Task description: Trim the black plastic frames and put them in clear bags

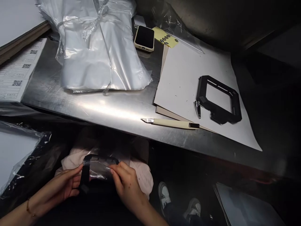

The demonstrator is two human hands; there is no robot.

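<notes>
Low in the view, below the table's front edge, a black plastic frame (85,173) sits over my lap, with a clear plastic bag (100,169) across it. My left hand (60,186) grips the frame's left side, thumb on top and fingers underneath. With thumb and index finger, my right hand (129,182) pinches the bag near the frame's right end. Whether the frame is fully inside the bag, I cannot tell. A second black frame (204,89) lies on white paper on the table, with a nail clipper (198,110) touching its lower left corner.
The metal table (94,110) bears a stack of clear bags (98,59), a phone (145,38), a yellow sticker sheet (166,37), white paper (178,75) and a craft knife (169,122) near the front edge. Printed labels (18,75) lie left. Shoes (164,193) show on the floor.
</notes>
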